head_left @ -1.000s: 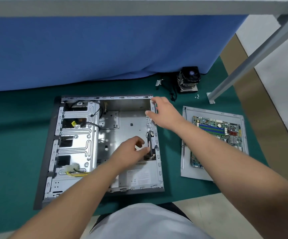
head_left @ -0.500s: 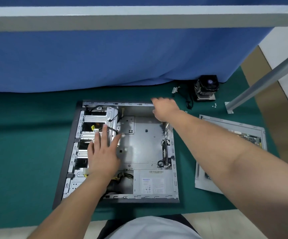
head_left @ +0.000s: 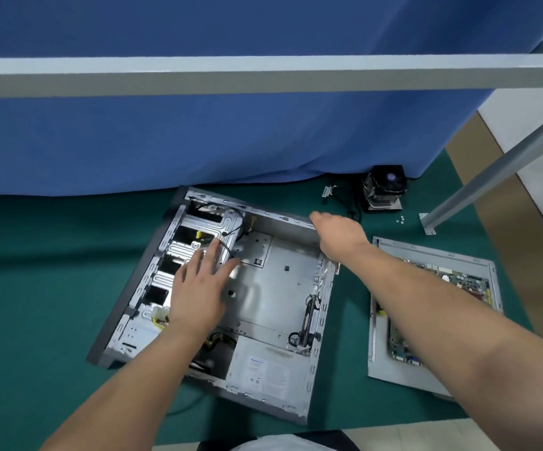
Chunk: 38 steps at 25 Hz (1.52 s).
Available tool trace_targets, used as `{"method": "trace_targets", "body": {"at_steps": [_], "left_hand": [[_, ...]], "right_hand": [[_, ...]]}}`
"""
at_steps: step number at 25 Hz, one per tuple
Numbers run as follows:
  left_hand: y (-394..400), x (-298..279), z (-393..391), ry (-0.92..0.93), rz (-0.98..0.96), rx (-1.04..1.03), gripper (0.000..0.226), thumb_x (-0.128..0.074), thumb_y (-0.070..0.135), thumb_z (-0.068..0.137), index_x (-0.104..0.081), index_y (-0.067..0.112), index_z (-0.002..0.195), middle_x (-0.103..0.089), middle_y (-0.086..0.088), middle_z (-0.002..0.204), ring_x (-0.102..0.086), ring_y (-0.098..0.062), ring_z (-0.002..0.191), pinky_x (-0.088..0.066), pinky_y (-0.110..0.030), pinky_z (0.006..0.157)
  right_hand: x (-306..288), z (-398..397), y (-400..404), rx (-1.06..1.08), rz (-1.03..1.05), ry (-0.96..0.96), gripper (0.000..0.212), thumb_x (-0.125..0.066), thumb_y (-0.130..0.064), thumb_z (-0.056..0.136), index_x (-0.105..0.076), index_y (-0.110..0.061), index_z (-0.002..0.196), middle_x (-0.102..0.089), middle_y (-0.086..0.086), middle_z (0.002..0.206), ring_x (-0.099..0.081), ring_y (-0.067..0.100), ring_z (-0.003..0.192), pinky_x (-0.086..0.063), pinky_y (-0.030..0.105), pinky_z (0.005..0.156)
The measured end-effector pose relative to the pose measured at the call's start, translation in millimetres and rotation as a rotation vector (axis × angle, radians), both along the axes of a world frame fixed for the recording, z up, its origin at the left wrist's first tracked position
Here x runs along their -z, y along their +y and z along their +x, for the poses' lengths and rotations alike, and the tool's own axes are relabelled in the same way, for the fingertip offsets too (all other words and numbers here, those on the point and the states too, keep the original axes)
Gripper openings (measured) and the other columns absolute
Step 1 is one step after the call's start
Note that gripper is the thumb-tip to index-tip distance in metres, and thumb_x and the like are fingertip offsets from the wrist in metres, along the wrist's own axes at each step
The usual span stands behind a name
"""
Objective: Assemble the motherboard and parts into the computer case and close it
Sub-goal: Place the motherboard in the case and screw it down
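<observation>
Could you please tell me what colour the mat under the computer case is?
Dark green; the mat shows best in the head view, all around the computer case.

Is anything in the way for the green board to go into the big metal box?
Partly. The motherboard lies right of the open case, with bare mat between. But the left hand rests inside the case and the right arm crosses over the board.

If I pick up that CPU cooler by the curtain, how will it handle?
The CPU cooler looks dense for its size, given its metal fin stack. Its fins probably bend or nick fingers, so grip the fan housing. Its trailing cable may drag or snag.
</observation>
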<state>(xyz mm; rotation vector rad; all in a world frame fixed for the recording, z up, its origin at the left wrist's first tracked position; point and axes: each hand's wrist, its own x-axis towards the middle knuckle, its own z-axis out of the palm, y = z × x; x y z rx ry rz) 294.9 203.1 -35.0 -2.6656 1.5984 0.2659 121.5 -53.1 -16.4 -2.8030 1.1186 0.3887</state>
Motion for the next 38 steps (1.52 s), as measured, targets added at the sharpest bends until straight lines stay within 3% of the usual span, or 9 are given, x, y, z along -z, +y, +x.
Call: {"method": "trace_targets", "body": {"at_steps": [3, 6, 14, 20, 24, 28, 32, 36, 38], "left_hand": [[-17.3, -6.2, 17.4, 0.042, 0.006, 0.075, 0.118, -0.062, -0.006, 0.075, 0.001, 0.053, 0.156, 0.011, -0.001, 0.172, -0.01, -0.028, 0.158, -0.021, -0.045, 0.126], [-34.0, -10.7, 29.7, 0.025, 0.031, 0.149, 0.121, -0.057, -0.008, 0.078, 0.015, 0.05, 0.155, 0.012, -0.001, 0.171, -0.014, -0.028, 0.157, -0.024, -0.042, 0.125], [-79.3, -10.6, 34.6, -0.056, 0.085, 0.287, 0.124, -0.065, -0.015, 0.078, 0.006, 0.051, 0.156, 0.005, 0.003, 0.172, -0.018, -0.027, 0.156, -0.042, -0.039, 0.112], [-90.2, -3.9, 30.6, -0.051, 0.106, 0.281, 0.119, -0.07, -0.012, 0.077, -0.005, 0.045, 0.158, -0.002, -0.001, 0.172, -0.014, -0.029, 0.157, -0.024, -0.043, 0.123], [-64.2, -5.9, 18.2, 0.017, 0.047, 0.197, 0.098, -0.065, -0.004, 0.083, -0.019, 0.041, 0.158, -0.013, -0.002, 0.171, -0.012, -0.027, 0.157, -0.015, -0.047, 0.127], [5.9, -3.6, 8.7, 0.104, -0.26, -0.135, 0.076, -0.063, 0.008, 0.084, -0.04, 0.032, 0.152, -0.024, -0.003, 0.168, -0.012, -0.027, 0.157, -0.008, -0.049, 0.127], [47.8, -0.6, 7.7, 0.456, -0.457, -0.612, 0.079, -0.058, 0.001, 0.09, -0.028, 0.032, 0.157, -0.011, -0.005, 0.17, -0.029, -0.033, 0.149, -0.04, -0.051, 0.112], [38.2, 2.1, 12.2, 0.685, -0.487, -0.741, 0.083, -0.046, -0.008, 0.093, -0.018, 0.033, 0.16, -0.048, -0.014, 0.15, -0.065, -0.036, 0.103, -0.057, -0.042, 0.076], [38.2, 2.0, 15.4, 0.659, -0.452, -0.706, 0.088, -0.044, -0.012, 0.089, -0.017, 0.029, 0.162, -0.044, -0.012, 0.154, -0.062, -0.036, 0.114, -0.057, -0.047, 0.088]], "right_hand": [[-6.2, -24.0, 10.2, 0.061, 0.02, 0.028, 0.036, -0.049, 0.01, 0.078, -0.039, -0.016, 0.103, -0.049, 0.002, 0.086, -0.054, 0.032, 0.076, -0.041, 0.038, 0.06], [-6.3, -47.1, 29.0, 0.114, 0.046, 0.019, 0.032, -0.051, 0.006, 0.083, -0.037, -0.015, 0.102, -0.044, 0.0, 0.079, -0.051, 0.028, 0.072, -0.04, 0.038, 0.059], [-0.6, -91.9, 85.9, 0.349, 0.212, 0.017, 0.028, -0.048, -0.002, 0.089, -0.039, -0.014, 0.113, -0.055, 0.004, 0.095, -0.06, 0.029, 0.079, -0.047, 0.037, 0.06], [4.6, -100.8, 101.0, 0.434, 0.27, -0.017, 0.026, -0.049, -0.004, 0.091, -0.04, -0.013, 0.113, -0.055, 0.006, 0.095, -0.061, 0.029, 0.079, -0.047, 0.036, 0.06], [2.0, -100.6, 100.0, 0.464, 0.314, -0.046, 0.027, -0.049, -0.01, 0.094, -0.042, -0.012, 0.119, -0.054, 0.005, 0.097, -0.06, 0.027, 0.081, -0.048, 0.036, 0.062], [1.4, -84.1, 83.7, 0.513, 0.455, -0.143, 0.044, -0.056, -0.019, 0.095, -0.04, -0.01, 0.135, -0.056, 0.01, 0.118, -0.057, 0.027, 0.097, -0.047, 0.035, 0.074], [0.6, -41.6, 45.3, 0.549, 0.503, -0.223, 0.057, -0.055, -0.018, 0.096, -0.033, -0.011, 0.148, -0.057, 0.015, 0.132, -0.055, 0.031, 0.106, -0.045, 0.034, 0.08], [5.7, -24.3, 38.0, 0.675, 0.533, -0.233, 0.056, -0.045, -0.007, 0.095, -0.035, -0.01, 0.15, -0.054, 0.017, 0.136, -0.056, 0.032, 0.108, -0.048, 0.035, 0.083], [8.0, -26.1, 40.4, 0.679, 0.51, -0.243, 0.042, -0.044, -0.004, 0.093, -0.045, -0.008, 0.135, -0.058, 0.016, 0.121, -0.059, 0.032, 0.099, -0.049, 0.034, 0.074]]}}
